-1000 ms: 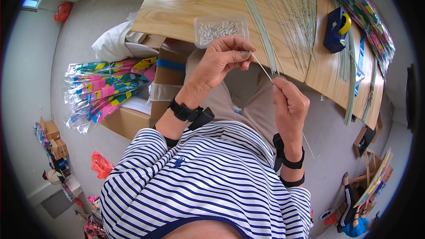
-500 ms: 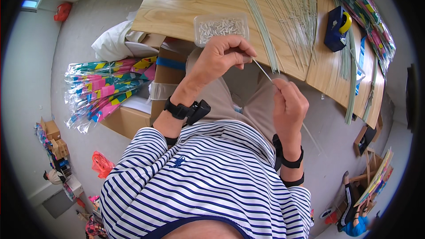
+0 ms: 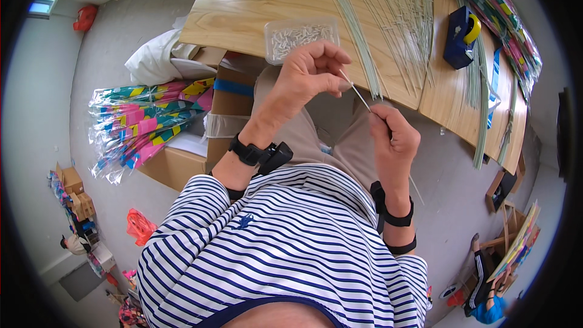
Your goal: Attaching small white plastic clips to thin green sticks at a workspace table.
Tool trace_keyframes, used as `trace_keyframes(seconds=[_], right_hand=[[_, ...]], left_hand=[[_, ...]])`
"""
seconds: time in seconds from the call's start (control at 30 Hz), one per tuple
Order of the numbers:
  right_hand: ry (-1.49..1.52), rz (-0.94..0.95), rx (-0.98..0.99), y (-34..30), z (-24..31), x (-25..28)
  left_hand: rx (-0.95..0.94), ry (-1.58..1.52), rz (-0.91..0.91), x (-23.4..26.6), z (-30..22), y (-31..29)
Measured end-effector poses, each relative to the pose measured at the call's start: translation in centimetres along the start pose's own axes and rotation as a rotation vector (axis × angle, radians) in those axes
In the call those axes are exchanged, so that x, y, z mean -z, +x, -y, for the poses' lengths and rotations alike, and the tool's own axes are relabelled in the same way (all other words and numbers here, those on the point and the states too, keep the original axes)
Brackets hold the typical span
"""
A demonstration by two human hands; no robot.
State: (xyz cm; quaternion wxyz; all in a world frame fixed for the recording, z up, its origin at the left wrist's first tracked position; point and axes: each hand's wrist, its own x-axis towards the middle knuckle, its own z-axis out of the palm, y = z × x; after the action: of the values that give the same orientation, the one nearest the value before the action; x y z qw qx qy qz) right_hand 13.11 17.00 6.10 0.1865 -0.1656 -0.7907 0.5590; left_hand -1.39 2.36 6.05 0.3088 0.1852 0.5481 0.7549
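My right hand (image 3: 393,130) is closed in a pinch on a thin pale stick (image 3: 361,96), its far end slanting up and left while its tail shows below my wrist. My left hand (image 3: 313,74) is at that upper end, thumb and forefinger apart with the tip between them; the thumb is at or against the stick. Just behind the left hand, a clear plastic tub (image 3: 269,42) of small whitish tubes (image 3: 300,33) stands at the table's near edge. To its right lie a row of pale green sticks (image 3: 358,39) and a looser fan of sticks (image 3: 404,21).
A blue tape dispenser (image 3: 456,39) stands on the wooden table (image 3: 231,12), near more stick bundles (image 3: 481,127) and colourful plastic-wrapped packs (image 3: 504,12). At left, similar packs (image 3: 146,121) lie over a cardboard box (image 3: 176,167). A red bag (image 3: 139,226) is on the floor. Other people are farther off.
My left fingers have come apart from their pinch, baring the stick's tip. My right hand has shifted slightly left and up with the stick.
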Motion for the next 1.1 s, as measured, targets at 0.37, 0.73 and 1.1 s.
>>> trace_keyframes(seconds=[0.37,0.73,1.1], right_hand=[[-0.19,-0.013,0.258,2.0,0.0,-1.3],[-0.207,-0.057,0.114,1.8,-1.1,-0.7],[-0.228,-0.082,0.183,4.7,-3.4,-2.8]], left_hand=[[0.11,-0.131,-0.008,0.9,1.5,0.6],[0.205,-0.173,-0.059,0.7,2.5,1.5],[0.261,-0.101,-0.033,0.7,4.2,3.4]])
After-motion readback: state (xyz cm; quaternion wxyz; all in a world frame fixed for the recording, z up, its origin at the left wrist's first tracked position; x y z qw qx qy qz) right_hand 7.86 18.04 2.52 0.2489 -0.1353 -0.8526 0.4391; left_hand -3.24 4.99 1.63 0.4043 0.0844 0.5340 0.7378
